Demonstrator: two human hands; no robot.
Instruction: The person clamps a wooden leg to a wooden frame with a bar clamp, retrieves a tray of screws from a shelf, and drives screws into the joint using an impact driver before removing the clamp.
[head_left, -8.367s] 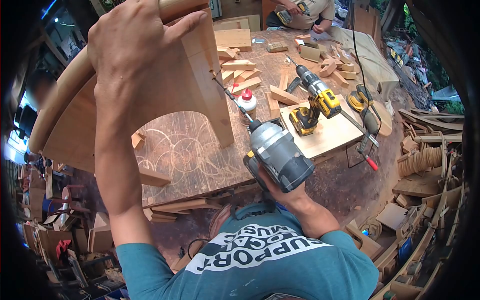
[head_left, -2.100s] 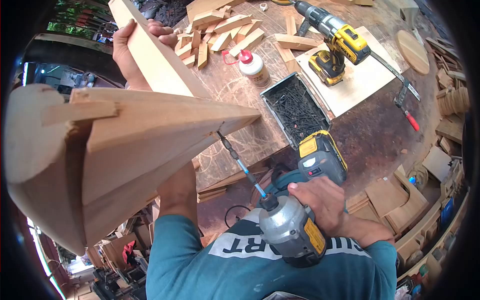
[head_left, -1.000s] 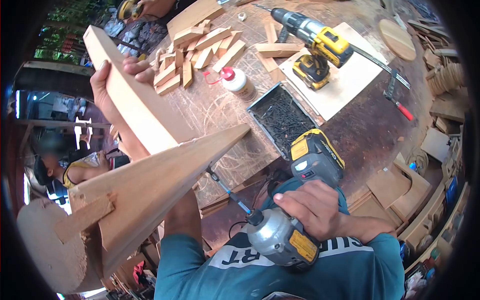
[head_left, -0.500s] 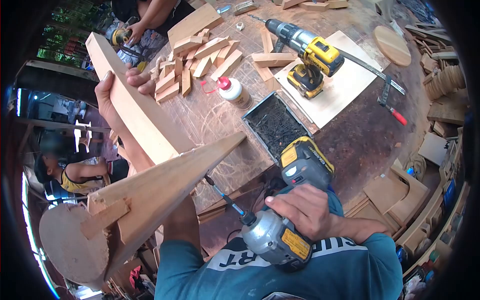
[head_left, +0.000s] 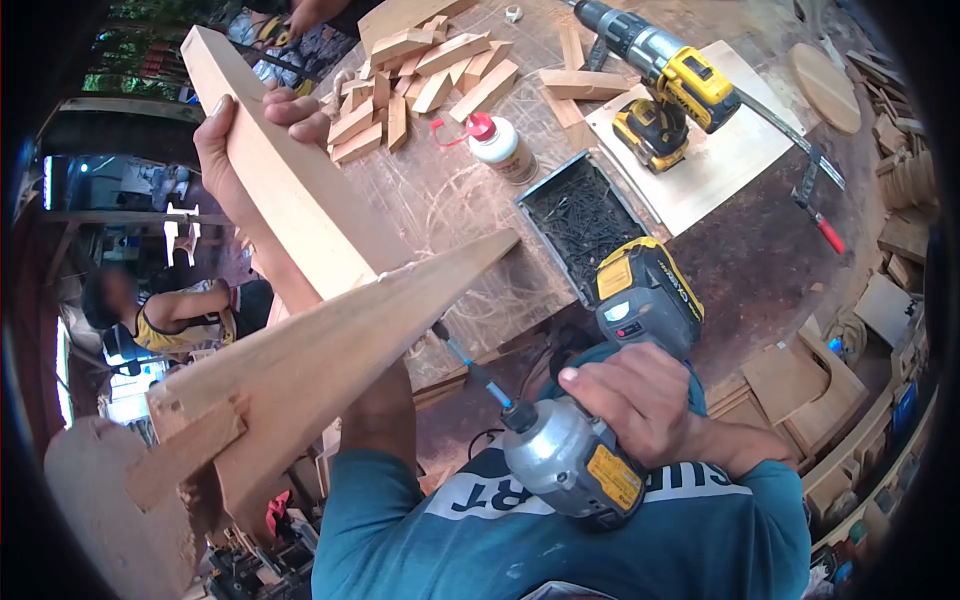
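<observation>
My left hand [head_left: 262, 125] is wrapped round the upper part of a straight wooden beam [head_left: 290, 190]. The beam's lower end meets a long tapered wooden piece [head_left: 310, 345] with a broad rounded end at the lower left. In my right hand [head_left: 640, 400] is an impact driver [head_left: 565, 455], held near my chest. Its long bit [head_left: 470, 370] points up at the tapered piece's lower edge, with a dark screw apparently at the tip. Whether the screw is in the wood I cannot tell. Beyond the driver's battery sits a tray of dark screws [head_left: 580, 215].
On the workbench [head_left: 430, 215] are a glue bottle [head_left: 500, 148], a pile of cut wood blocks [head_left: 430, 75], a yellow drill [head_left: 660, 75] on a pale board and a bar clamp [head_left: 825, 225]. Another person [head_left: 185, 315] sits at left; a co-worker's hand [head_left: 305, 15] is at the top.
The view has shifted, so the bench things appear further right. The tapered piece's broad end has swung lower and further left. Both hands keep their hold.
</observation>
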